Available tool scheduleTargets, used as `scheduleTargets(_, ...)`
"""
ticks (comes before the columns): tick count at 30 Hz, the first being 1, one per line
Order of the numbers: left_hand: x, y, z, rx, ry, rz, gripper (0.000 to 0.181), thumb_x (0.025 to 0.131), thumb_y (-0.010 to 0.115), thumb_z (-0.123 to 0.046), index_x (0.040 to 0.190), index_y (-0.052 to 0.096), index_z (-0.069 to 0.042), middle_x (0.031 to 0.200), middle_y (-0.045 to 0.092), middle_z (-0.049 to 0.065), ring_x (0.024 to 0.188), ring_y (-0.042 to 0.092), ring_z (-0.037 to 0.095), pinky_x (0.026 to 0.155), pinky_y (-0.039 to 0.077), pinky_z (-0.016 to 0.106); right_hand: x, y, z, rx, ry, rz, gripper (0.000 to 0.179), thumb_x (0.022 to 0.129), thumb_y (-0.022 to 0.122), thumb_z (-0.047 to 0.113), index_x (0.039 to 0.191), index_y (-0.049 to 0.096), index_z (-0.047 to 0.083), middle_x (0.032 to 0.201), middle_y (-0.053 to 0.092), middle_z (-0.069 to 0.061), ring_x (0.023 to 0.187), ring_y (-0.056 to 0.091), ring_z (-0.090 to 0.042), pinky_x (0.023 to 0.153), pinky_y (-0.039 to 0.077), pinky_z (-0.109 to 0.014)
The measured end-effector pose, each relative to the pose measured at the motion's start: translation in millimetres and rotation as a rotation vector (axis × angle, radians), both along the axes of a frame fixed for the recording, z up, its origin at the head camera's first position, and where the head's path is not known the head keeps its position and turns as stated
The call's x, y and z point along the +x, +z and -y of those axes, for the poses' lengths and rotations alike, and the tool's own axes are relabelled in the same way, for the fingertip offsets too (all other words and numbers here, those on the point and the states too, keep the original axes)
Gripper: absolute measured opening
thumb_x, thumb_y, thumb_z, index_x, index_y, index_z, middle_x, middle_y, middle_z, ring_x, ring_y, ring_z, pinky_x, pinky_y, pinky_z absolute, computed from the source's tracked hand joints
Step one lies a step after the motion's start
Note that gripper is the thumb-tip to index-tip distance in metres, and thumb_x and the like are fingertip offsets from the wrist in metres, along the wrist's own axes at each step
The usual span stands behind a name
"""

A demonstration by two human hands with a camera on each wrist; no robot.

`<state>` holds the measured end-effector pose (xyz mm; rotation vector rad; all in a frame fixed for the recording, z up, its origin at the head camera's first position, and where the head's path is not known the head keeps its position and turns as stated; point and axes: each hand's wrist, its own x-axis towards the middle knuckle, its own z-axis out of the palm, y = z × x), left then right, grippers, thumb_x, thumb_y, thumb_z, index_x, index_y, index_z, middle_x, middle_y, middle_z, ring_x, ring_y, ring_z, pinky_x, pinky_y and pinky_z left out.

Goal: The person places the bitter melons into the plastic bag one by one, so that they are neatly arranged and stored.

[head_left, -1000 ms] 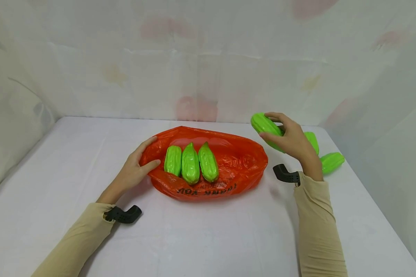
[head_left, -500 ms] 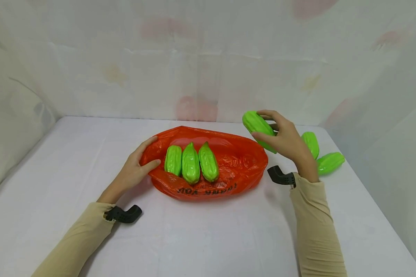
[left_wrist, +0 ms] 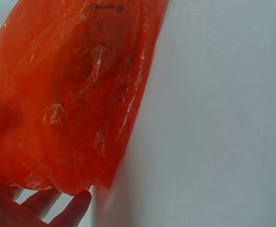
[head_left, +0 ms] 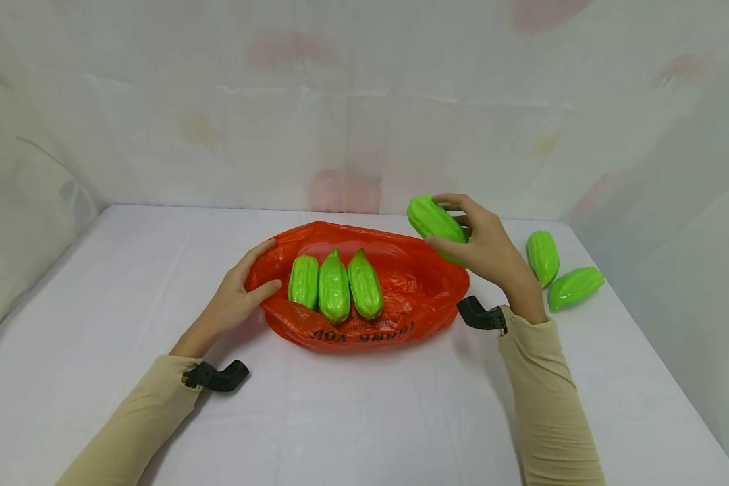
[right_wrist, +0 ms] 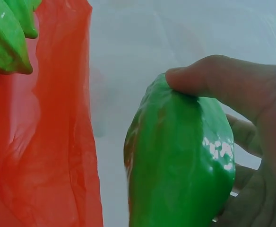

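Right hand (head_left: 489, 246): thumb and fingers curled round a green ribbed vegetable (head_left: 437, 223), held over the far right rim of the red bag (head_left: 425, 277). Its long axis runs aslant, blunt end far-left, other end near-right under the thumb. Left hand (head_left: 233, 304): thumb and fingers spread wide, touching the bag's left end. Inside the bag's left half I see three like vegetables (head_left: 334, 287) side by side, long axes pointing away from the person. Right of the bag, two more (head_left: 574, 287) lie on the white worktop (head_left: 340, 418), slanted differently.
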<state>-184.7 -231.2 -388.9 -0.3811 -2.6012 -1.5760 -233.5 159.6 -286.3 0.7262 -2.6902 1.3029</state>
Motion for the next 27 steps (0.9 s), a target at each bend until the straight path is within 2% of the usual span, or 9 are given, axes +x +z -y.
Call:
scheduleTargets(4,-0.5,-1.0,0.4,-0.006,0.002,-0.008,0.069,0.095,0.059,-0.010,0.157,0.028,-0.017,0.159,0.034,0.013,0.141,0.038,0.035,0.113,0.032,0.059,0.4,-0.3,4,-0.006,0.017,-0.032,0.058,0.089,0.073,0.020,0.142,0.049,0.014,0.138,0.056,-0.012,0.118,0.058,-0.032,0.099,0.049,-0.049)
scheduleTargets(8,-1.3,-2.4,0.7,-0.005,0.001,-0.012,0.070,0.095,0.059,-0.009,0.157,0.028,-0.017,0.159,0.034,0.013,0.142,0.037,0.035,0.113,0.032,0.060,0.5,-1.4,9,0.002,0.033,-0.041,0.058,0.088,0.074,0.019,0.141,0.050,0.014,0.137,0.057,-0.013,0.118,0.058,-0.032,0.100,0.048,-0.049)
scheduleTargets(19,-2.0,-3.0,0.6,0.008,-0.007,-0.004,0.070,0.095,0.059,-0.010,0.157,0.027,-0.018,0.159,0.033,0.013,0.142,0.036,0.036,0.114,0.031,0.061,3.2,-4.4,22,-0.006,0.087,0.025,0.061,0.088,0.075,0.020,0.142,0.047,0.015,0.137,0.057,-0.014,0.120,0.061,-0.034,0.098,0.053,-0.049)
scheduleTargets(27,-1.9,-2.9,0.3,0.008,-0.008,-0.003,0.070,0.095,0.059,-0.010,0.157,0.027,-0.019,0.160,0.033,0.013,0.143,0.035,0.036,0.114,0.030,0.061,6.6,-5.4,31,0.048,0.105,0.047,0.063,0.088,0.076,0.021,0.143,0.046,0.015,0.137,0.057,-0.014,0.120,0.061,-0.033,0.098,0.053,-0.046)
